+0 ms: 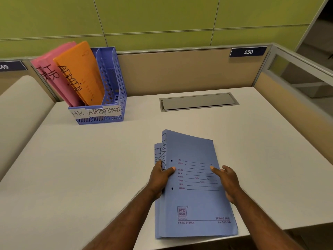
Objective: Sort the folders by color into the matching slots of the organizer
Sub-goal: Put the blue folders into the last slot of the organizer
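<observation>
Both hands grip stacked blue folders.

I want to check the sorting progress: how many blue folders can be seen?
2 blue paper folders, stacked and held at the near desk edge by the left hand and right hand; more could hide underneath.

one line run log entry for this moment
blue folders | left hand grips | right hand steadies | finance slot empty
</observation>
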